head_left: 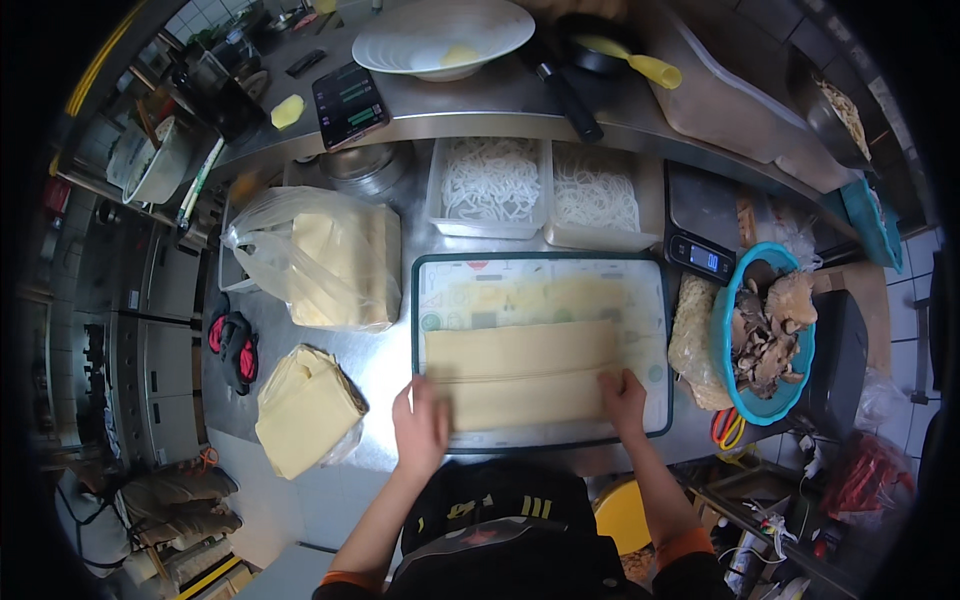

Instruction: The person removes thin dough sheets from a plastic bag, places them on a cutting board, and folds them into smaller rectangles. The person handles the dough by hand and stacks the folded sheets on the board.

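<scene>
A pale-yellow bean curd sheet [525,351] lies folded lengthwise on a white cutting board [652,315] with a dark green rim. Its folded edges meet in a line running across the middle. My left hand [421,427], blurred, has its fingers at the left end of the sheet. At the right end, my right hand [624,401] pinches the edge between thumb and fingers. Left of the board rests a folded stack of similar sheets [309,409]. Behind that stack, a clear plastic bag [262,240] partly covers a taller block of sheets [345,262].
Two tubs of white noodles [491,180] [596,199] stand behind the board. On the right are a digital scale [701,255], a turquoise basin [801,375] of mushrooms and orange-handled scissors [726,429]. A raised steel shelf [465,124] holds a large white bowl [405,45].
</scene>
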Demonstrator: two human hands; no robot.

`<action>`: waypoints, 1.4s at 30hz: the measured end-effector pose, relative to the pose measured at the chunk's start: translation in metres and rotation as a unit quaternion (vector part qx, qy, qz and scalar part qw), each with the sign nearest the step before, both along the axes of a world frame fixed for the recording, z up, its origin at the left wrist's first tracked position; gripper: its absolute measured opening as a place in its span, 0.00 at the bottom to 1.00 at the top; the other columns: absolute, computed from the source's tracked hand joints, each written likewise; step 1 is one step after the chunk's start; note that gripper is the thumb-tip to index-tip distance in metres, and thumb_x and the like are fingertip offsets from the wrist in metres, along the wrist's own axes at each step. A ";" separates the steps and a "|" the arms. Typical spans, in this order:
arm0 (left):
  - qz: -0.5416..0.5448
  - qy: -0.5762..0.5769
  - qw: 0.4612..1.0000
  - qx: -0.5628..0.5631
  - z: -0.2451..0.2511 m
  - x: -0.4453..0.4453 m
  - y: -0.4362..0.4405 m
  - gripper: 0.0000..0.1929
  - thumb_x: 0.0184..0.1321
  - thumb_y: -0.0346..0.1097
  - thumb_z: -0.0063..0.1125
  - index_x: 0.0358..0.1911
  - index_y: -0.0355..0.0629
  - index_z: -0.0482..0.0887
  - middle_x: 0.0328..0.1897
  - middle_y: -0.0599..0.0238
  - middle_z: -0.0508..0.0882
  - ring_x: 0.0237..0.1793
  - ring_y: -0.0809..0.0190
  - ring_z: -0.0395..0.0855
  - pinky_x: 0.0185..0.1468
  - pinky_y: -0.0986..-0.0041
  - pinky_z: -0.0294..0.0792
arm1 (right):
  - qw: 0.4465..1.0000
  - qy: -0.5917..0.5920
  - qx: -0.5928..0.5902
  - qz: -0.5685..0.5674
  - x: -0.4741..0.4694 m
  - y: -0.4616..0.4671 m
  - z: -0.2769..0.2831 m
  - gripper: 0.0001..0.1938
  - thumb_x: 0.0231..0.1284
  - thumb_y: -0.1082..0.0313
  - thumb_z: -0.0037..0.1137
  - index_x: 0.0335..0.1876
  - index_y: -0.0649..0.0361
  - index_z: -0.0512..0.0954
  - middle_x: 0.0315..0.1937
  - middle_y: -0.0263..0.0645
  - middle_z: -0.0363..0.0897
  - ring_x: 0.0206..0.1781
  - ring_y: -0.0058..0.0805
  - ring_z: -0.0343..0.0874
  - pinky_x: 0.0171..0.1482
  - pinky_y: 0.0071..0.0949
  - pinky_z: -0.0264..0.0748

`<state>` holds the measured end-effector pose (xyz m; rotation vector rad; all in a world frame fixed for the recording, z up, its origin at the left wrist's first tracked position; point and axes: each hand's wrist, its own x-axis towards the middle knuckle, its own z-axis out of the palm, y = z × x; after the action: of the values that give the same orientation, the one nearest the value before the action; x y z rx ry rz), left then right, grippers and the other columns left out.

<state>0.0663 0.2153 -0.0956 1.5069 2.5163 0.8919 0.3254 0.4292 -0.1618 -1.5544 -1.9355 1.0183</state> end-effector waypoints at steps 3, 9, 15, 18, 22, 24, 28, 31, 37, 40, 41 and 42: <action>-0.288 0.076 0.944 -0.145 0.000 0.006 0.002 0.30 0.62 0.42 0.55 0.69 0.53 0.65 0.73 0.57 0.64 0.73 0.50 0.58 0.73 0.56 0.53 | 0.999 0.024 0.033 0.021 -0.001 0.001 0.002 0.20 0.54 0.61 0.66 0.24 0.66 0.66 0.13 0.42 0.61 0.19 0.25 0.56 0.22 0.31 0.59; -0.293 0.135 0.925 -0.199 -0.025 -0.002 -0.003 0.31 0.62 0.42 0.52 0.70 0.49 0.62 0.76 0.58 0.58 0.76 0.52 0.53 0.75 0.57 0.49 | 0.975 -0.163 0.128 0.074 -0.002 0.002 0.029 0.18 0.50 0.59 0.68 0.37 0.61 0.72 0.34 0.45 0.76 0.35 0.39 0.74 0.34 0.38 0.70; -0.337 0.234 0.889 -0.201 -0.025 -0.009 -0.007 0.30 0.60 0.33 0.47 0.68 0.34 0.61 0.75 0.48 0.58 0.75 0.49 0.56 0.74 0.58 0.53 | 0.783 -0.135 0.257 0.550 0.008 -0.002 0.062 0.35 0.47 0.65 0.66 0.63 0.64 0.66 0.64 0.50 0.65 0.68 0.47 0.63 0.67 0.35 0.63; -0.331 0.235 0.896 -0.179 -0.024 -0.011 -0.003 0.29 0.59 0.30 0.46 0.66 0.32 0.62 0.73 0.45 0.63 0.73 0.47 0.61 0.73 0.58 0.56 | 0.771 -0.199 0.236 0.557 0.008 0.014 0.055 0.36 0.44 0.68 0.65 0.63 0.67 0.65 0.66 0.48 0.63 0.71 0.45 0.61 0.71 0.34 0.61; -0.313 0.196 0.911 -0.185 -0.018 -0.004 -0.006 0.27 0.59 0.30 0.46 0.64 0.31 0.64 0.69 0.42 0.68 0.70 0.45 0.66 0.72 0.59 0.59 | 0.722 -0.234 0.325 0.565 0.016 0.019 0.048 0.34 0.44 0.70 0.62 0.62 0.68 0.66 0.65 0.47 0.65 0.70 0.44 0.61 0.71 0.35 0.61; -0.319 0.196 0.904 -0.207 -0.012 -0.002 -0.013 0.31 0.55 0.28 0.50 0.66 0.34 0.63 0.69 0.45 0.68 0.70 0.49 0.67 0.70 0.64 0.63 | 0.739 -0.219 0.275 0.575 0.026 0.021 0.054 0.33 0.43 0.72 0.62 0.62 0.67 0.67 0.62 0.48 0.69 0.67 0.43 0.66 0.68 0.36 0.64; -0.278 -0.142 0.934 -0.176 0.001 -0.024 -0.027 0.26 0.46 0.28 0.59 0.55 0.42 0.79 0.56 0.57 0.82 0.50 0.60 0.85 0.52 0.70 0.77 | 0.824 -0.116 -0.016 0.554 0.030 0.038 0.065 0.27 0.47 0.71 0.65 0.57 0.65 0.73 0.49 0.48 0.79 0.54 0.43 0.78 0.57 0.34 0.74; -0.026 -0.518 0.840 -0.160 -0.008 -0.050 -0.015 0.14 0.49 0.29 0.68 0.41 0.36 0.85 0.35 0.65 0.88 0.35 0.71 0.84 0.43 0.78 0.76 | 0.892 -0.038 -0.183 0.411 0.014 0.057 0.052 0.23 0.51 0.66 0.68 0.54 0.65 0.76 0.43 0.44 0.82 0.46 0.35 0.81 0.49 0.30 0.77; 0.179 -0.553 0.812 -0.042 -0.039 -0.046 0.015 0.18 0.55 0.40 0.69 0.39 0.30 0.84 0.33 0.62 0.87 0.30 0.71 0.82 0.37 0.79 0.74 | 0.941 0.102 -0.282 0.155 -0.008 0.058 0.014 0.22 0.56 0.60 0.67 0.51 0.67 0.77 0.42 0.39 0.82 0.41 0.23 0.79 0.42 0.24 0.75; 0.198 -0.497 0.840 -0.086 -0.033 -0.043 0.013 0.21 0.55 0.43 0.69 0.42 0.29 0.81 0.28 0.63 0.85 0.26 0.70 0.80 0.34 0.78 0.73 | 0.962 0.081 -0.220 0.141 -0.008 0.050 0.008 0.22 0.54 0.58 0.67 0.48 0.68 0.77 0.37 0.40 0.82 0.38 0.24 0.79 0.40 0.25 0.75; 0.218 -0.475 0.843 -0.128 -0.028 -0.043 0.013 0.23 0.55 0.44 0.69 0.44 0.29 0.80 0.26 0.64 0.85 0.24 0.70 0.80 0.33 0.78 0.73 | 0.968 0.069 -0.199 0.138 -0.008 0.048 0.009 0.23 0.53 0.58 0.68 0.47 0.69 0.77 0.35 0.42 0.82 0.38 0.26 0.80 0.39 0.26 0.75; 0.223 -0.458 0.851 -0.128 -0.023 -0.041 0.013 0.25 0.54 0.43 0.70 0.47 0.28 0.78 0.29 0.61 0.84 0.27 0.66 0.80 0.35 0.76 0.73 | 0.972 0.054 -0.189 0.126 -0.009 0.047 0.010 0.23 0.51 0.57 0.69 0.45 0.69 0.77 0.33 0.43 0.82 0.37 0.27 0.80 0.39 0.27 0.75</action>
<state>0.0254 0.2286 -0.1185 0.2441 2.0874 0.9483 0.3161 0.4760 -0.1516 -1.4233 -1.9799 1.6228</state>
